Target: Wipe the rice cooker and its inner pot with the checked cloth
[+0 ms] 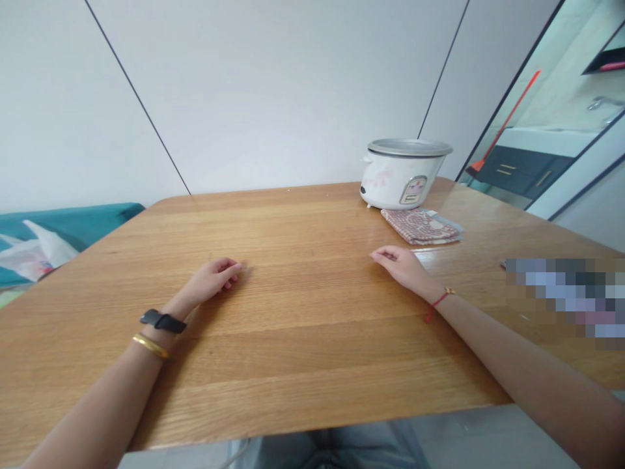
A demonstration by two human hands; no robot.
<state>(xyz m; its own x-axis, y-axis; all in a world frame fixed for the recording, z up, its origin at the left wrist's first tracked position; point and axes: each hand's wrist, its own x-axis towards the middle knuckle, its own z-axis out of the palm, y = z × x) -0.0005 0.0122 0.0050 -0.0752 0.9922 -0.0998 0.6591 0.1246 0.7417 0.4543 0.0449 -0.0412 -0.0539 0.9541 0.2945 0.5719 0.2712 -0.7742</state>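
Note:
My left hand rests on the wooden table, its fingers loosely curled around nothing. A black band and a gold bangle circle that wrist. My right hand lies flat-ish on the wood with nothing in it, a red string bracelet at its wrist. Nearest to it, up and to the right, a folded pink-patterned cloth lies on the table. Behind the cloth stands a white rice cooker with a floral print and a metal lid.
A pixelated blur covers the table's right side. A teal sofa with a white plastic bag lies beyond the left edge. White wall panels rise behind the table. An orange-handled broom shows through a doorway at the right.

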